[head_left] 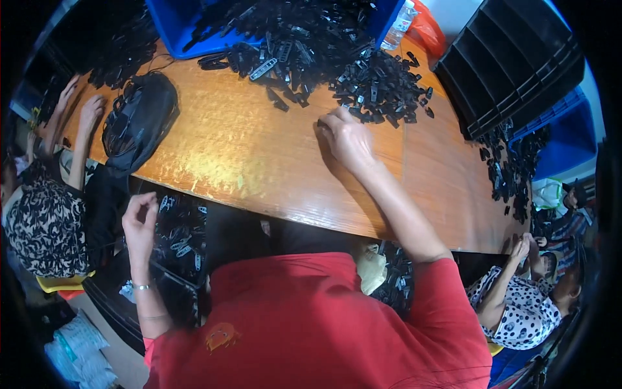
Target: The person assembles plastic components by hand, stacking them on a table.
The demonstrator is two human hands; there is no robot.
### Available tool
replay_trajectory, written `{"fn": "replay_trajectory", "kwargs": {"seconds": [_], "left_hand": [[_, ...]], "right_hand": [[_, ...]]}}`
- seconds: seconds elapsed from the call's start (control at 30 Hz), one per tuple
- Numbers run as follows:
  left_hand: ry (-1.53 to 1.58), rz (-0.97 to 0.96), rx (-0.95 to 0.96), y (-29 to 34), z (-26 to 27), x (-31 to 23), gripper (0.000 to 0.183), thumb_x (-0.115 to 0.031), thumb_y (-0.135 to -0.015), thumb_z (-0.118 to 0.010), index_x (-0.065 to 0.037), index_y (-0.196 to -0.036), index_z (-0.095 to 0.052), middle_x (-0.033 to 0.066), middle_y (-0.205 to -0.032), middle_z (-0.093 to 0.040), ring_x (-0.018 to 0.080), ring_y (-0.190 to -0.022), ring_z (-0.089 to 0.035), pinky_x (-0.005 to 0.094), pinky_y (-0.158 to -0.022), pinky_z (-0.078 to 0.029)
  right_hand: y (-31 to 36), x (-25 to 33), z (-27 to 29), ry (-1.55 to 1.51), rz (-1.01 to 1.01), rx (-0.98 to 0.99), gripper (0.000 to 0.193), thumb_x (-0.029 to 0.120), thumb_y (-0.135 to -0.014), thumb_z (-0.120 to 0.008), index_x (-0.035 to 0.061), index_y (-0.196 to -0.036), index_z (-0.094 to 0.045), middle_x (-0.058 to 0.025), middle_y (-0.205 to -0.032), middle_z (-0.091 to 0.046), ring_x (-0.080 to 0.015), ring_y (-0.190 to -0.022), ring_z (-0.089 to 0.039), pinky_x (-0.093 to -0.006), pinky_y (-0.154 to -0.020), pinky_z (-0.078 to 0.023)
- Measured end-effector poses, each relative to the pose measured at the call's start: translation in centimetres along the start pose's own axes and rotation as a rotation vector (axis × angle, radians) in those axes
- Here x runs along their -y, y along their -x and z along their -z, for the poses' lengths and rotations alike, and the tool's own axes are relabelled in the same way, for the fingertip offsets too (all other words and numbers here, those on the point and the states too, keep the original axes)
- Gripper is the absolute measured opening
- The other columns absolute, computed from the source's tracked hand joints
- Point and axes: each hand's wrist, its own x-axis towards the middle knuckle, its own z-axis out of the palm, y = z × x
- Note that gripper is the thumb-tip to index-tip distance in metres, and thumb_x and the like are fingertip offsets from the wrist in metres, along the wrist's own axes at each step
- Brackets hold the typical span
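My right hand (350,137) rests low over the wooden table (272,149), fingers bent inward and closed at the near edge of a pile of small black clip-like pieces (382,84). Whatever its fingertips hold, if anything, is hidden. Off the table's front edge at the left, my left hand (138,217) is raised with thumb and fingers curled together. I cannot make out anything between them. Beside it, a black crate (168,275) contains long dark pieces with pale slotted strips. More such long pieces (285,55) are heaped at the table's far side.
A blue bin (170,32) lies at the back, spilling pieces. A black bag (139,120) sits at the table's left. Stacked black trays (505,58), a clear bottle (399,26) and an orange-red bag (426,29) stand back right. Other people work at both sides.
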Motion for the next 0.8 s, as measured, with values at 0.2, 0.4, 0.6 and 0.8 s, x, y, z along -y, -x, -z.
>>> {"fn": "replay_trajectory", "kwargs": {"seconds": [0.2, 0.4, 0.6, 0.8], "left_hand": [[-0.094, -0.395, 0.100, -5.7, -9.5, -6.7, 0.010, -0.002, -0.099, -0.076, 0.000, -0.108, -0.078, 0.0151, -0.104, -0.076, 0.0306, -0.100, -0.075, 0.0360, -0.090, -0.058], [-0.310, -0.767, 0.168, -13.7, -21.8, -10.9, 0.023, -0.005, -0.096, -0.078, -0.005, -0.119, -0.078, 0.0130, -0.114, -0.073, 0.0375, -0.113, -0.070, 0.0471, -0.096, -0.058], [-0.489, -0.824, 0.255, -17.8, -26.7, -9.7, 0.033, -0.007, -0.093, -0.081, -0.008, -0.125, -0.074, 0.0114, -0.124, -0.070, 0.0361, -0.123, -0.064, 0.0489, -0.102, -0.054], [-0.533, -0.800, 0.344, -17.9, -26.5, -11.2, 0.022, -0.012, -0.095, -0.078, -0.006, -0.114, -0.070, 0.0131, -0.118, -0.073, 0.0364, -0.121, -0.066, 0.0510, -0.097, -0.054]], "right_hand": [[-1.5, -1.3, -2.1, 0.146, 0.018, 0.166, 0.008, 0.006, -0.094, -0.071, 0.0008, -0.100, -0.074, -0.0294, -0.115, -0.068, -0.0492, -0.090, -0.075, -0.0568, -0.082, -0.062], [-0.7, -0.2, -1.0, 0.133, 0.003, 0.103, 0.017, 0.017, -0.096, -0.079, 0.0014, -0.101, -0.074, -0.0231, -0.106, -0.070, -0.0445, -0.089, -0.075, -0.0540, -0.079, -0.061], [1.5, 3.2, 0.7, -0.235, -0.120, 0.183, 0.021, 0.021, -0.095, -0.080, 0.0026, -0.104, -0.074, -0.0237, -0.104, -0.076, -0.0455, -0.092, -0.075, -0.0520, -0.082, -0.061], [3.2, 3.8, -1.2, -0.105, -0.006, 0.215, 0.026, 0.019, -0.095, -0.081, 0.0011, -0.113, -0.075, -0.0225, -0.104, -0.072, -0.0440, -0.094, -0.075, -0.0526, -0.083, -0.060]]}}
